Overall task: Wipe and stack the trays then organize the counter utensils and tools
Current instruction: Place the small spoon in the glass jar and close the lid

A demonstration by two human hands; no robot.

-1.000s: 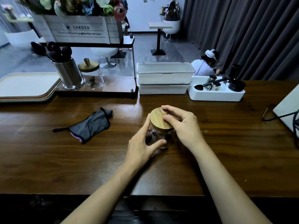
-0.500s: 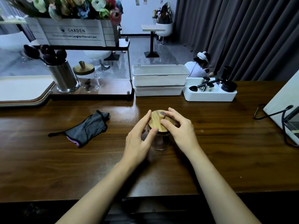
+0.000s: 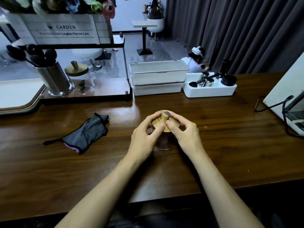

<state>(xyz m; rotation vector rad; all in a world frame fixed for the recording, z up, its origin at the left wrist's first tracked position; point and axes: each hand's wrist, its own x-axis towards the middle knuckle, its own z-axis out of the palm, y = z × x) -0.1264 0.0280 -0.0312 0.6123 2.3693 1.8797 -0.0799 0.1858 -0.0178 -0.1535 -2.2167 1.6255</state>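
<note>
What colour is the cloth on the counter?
Dark grey with a purple edge, seen in the head view: cloth.

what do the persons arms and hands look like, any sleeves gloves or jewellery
Both arms are bare from the bottom edge of the picture up to the wrists: no sleeves show. The left hand and right hand wear no gloves, and no rings, watch or bracelet can be seen. The fingernails look short and unpainted. No markings or cables on either arm.
</note>
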